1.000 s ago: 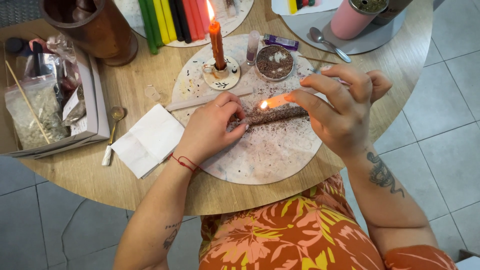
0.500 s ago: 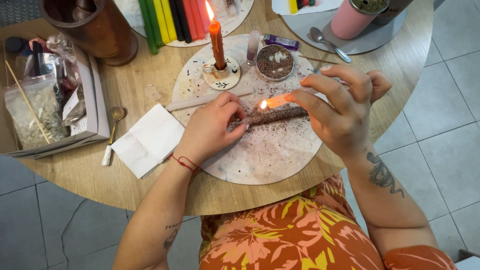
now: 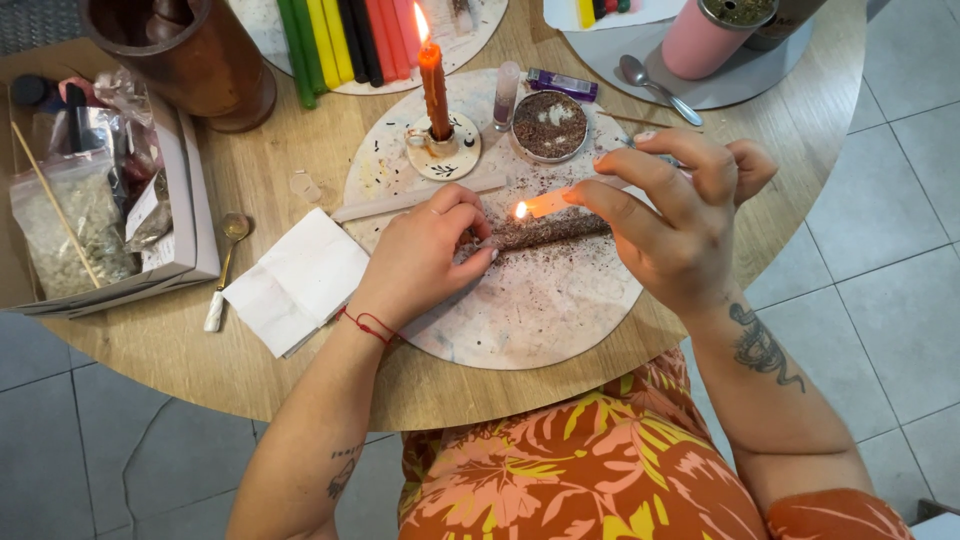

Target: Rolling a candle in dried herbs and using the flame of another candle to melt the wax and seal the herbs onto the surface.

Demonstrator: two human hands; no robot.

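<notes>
My left hand [image 3: 428,252] rests on the round speckled board [image 3: 520,320], its fingertips pressing the near end of a candle coated in dark herbs [image 3: 545,230] that lies flat. My right hand [image 3: 672,215] holds a small lit orange candle [image 3: 545,204] nearly level, its flame pointing left just above the herb-coated candle. Crumbs of dark herbs are scattered over the board. A tall lit orange candle [image 3: 434,92] stands in a small white holder [image 3: 443,152] at the board's far side, beside a round tin of herbs [image 3: 549,125].
A white napkin [image 3: 297,282] and a small spoon [image 3: 225,270] lie left of the board. A box with bags of herbs [image 3: 95,215] and a brown wooden mortar [image 3: 190,55] sit far left. Several coloured candles [image 3: 350,40] lie at the back; a pink cup [image 3: 700,40] and spoon [image 3: 655,88] stand back right.
</notes>
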